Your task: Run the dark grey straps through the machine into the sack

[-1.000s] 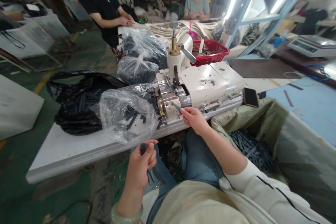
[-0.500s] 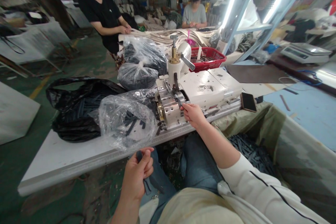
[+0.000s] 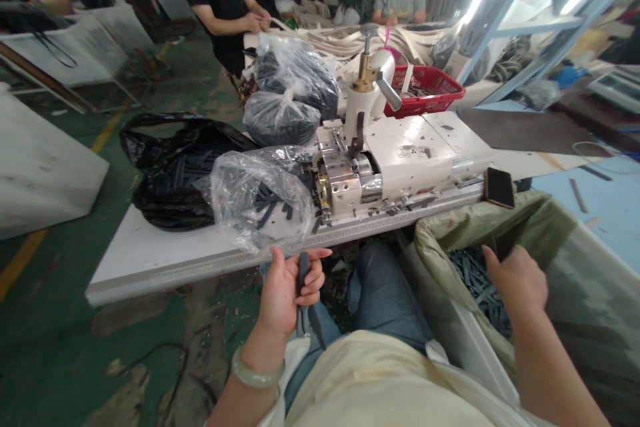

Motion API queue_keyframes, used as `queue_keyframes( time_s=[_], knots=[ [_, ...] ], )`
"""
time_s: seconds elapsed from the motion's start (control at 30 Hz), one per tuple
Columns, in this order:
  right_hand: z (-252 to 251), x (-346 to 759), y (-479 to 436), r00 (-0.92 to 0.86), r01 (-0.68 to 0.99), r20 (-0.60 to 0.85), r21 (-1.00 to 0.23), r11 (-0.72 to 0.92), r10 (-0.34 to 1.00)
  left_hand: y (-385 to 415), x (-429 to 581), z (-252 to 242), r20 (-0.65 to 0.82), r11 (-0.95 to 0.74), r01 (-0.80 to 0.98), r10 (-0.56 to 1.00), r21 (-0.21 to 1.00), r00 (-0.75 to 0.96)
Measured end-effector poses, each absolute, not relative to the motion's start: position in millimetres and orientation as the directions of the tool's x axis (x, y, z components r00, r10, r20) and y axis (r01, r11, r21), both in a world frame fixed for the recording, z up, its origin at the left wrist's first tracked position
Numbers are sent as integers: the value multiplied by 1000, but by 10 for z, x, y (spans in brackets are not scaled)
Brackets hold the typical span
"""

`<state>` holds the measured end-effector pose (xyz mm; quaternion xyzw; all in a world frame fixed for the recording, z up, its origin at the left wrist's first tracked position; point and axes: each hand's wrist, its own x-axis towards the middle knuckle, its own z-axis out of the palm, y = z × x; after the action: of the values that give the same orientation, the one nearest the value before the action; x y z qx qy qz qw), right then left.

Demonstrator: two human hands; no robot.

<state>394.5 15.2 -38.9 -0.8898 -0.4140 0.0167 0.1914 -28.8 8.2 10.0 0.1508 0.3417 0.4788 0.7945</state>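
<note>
My left hand is closed around several dark grey strips in front of the bench edge, with the ends hanging below the fist. My right hand is over a cloth-lined bin on the right, its thumb apart from the fingers and nothing visible in it. The other fingers are partly hidden and blurred. Below that hand lies a heap of dark grey strips inside the bin. A cream skiving machine with a metal feed end stands on the bench, with neither hand touching it.
On the bench are a clear plastic bag and a black bag, both with strips. Tied bags, a red basket and a phone are around the machine. Two people work behind.
My right hand has left the machine's feed end and moved right, over the bin. My left hand still holds its strips, and the view has shifted.
</note>
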Motion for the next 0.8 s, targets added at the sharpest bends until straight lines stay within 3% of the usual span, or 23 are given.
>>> queue_keyframes(
  time_s=[0.03, 0.07, 0.13, 0.2, 0.27, 0.37, 0.47, 0.6, 0.7, 0.8],
  knots=[
    [-355, 3949, 92, 634, 757, 144, -314, -573, 760, 93, -247, 94, -399, 524, -642, 849, 559, 345],
    [-304, 3867, 66, 589, 778, 123, -354, -519, 799, 105, -197, 86, -403, 555, -623, 831, 551, 384],
    [-171, 3476, 96, 398, 731, 44, -619, -288, 916, 123, -89, 72, -416, 619, -575, 785, 535, 459],
    [-40, 2901, 189, 100, 527, 32, -850, -25, 994, 122, 7, 68, -439, 671, -525, 741, 524, 509],
    [59, 2321, 288, -242, 359, 123, -911, 206, 963, 97, 61, 74, -464, 696, -485, 716, 530, 522],
    [135, 1714, 381, -527, 232, 209, -897, 376, 824, 24, 44, 81, -476, 690, -454, 721, 564, 504],
    [143, 1483, 409, -594, 232, 172, -899, 372, 786, -47, -38, 68, -460, 671, -452, 737, 588, 495],
    [89, 1506, 403, -591, 241, 50, -941, 236, 805, -75, -108, 55, -435, 667, -461, 738, 586, 516],
    [40, 1630, 404, -507, 160, -57, -987, 29, 860, -66, -122, 69, -415, 661, -465, 741, 588, 528],
    [11, 1772, 407, -363, -26, -164, -982, -186, 917, -62, -145, 77, -374, 605, -521, 791, 602, 485]
  ],
)
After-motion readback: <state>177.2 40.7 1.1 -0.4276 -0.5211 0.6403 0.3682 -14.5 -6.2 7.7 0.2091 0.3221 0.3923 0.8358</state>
